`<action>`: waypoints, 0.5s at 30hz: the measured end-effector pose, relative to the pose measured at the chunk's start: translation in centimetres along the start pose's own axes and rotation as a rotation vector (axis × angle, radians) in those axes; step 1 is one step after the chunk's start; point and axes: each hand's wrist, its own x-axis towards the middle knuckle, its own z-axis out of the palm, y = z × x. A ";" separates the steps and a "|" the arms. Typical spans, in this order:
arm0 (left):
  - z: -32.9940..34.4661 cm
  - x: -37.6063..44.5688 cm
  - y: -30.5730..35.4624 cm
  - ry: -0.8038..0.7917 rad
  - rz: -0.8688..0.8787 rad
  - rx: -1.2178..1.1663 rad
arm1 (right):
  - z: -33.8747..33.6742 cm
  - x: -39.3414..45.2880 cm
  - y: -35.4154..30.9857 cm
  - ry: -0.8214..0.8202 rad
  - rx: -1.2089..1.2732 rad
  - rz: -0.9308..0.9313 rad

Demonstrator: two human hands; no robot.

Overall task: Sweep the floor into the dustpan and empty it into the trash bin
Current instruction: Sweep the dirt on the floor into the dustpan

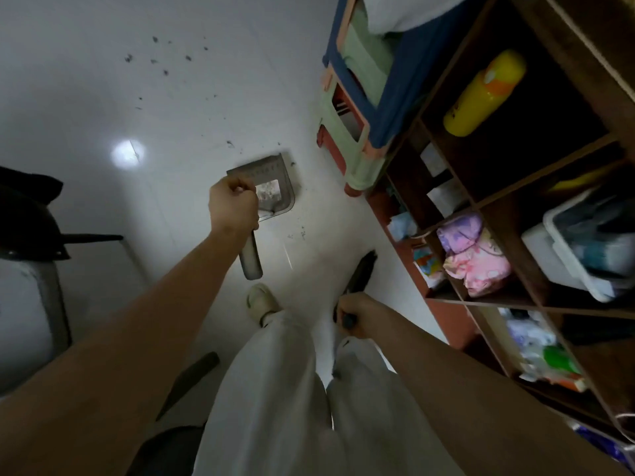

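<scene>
My left hand (233,204) grips the grey handle of a grey dustpan (275,187), whose pan sits low over the white floor with some pale dust inside. My right hand (354,312) grips the dark handle of a small black brush (360,273), whose bristles point toward the floor near the shelf. Dark debris specks (165,60) lie scattered on the floor farther ahead, and a few more crumbs (299,233) lie just right of the pan. No trash bin is identifiable.
A wooden cubby shelf (508,201) runs along the right with a yellow bottle (484,94), cloth and boxes. Stacked plastic stools (354,132) stand by it. A dark chair (31,221) sits at left. My feet and pale trousers (275,372) are below.
</scene>
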 end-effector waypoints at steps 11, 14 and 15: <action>-10.0 13.6 2.7 -0.080 0.010 0.075 | 17.2 -0.1 -17.7 -0.091 0.061 -0.098; -12.4 16.2 2.9 -0.071 -0.007 0.064 | 20.7 0.2 -21.1 -0.132 0.213 -0.076; -13.2 17.0 3.0 -0.065 -0.010 0.060 | 21.8 0.3 -22.3 -0.133 0.233 -0.082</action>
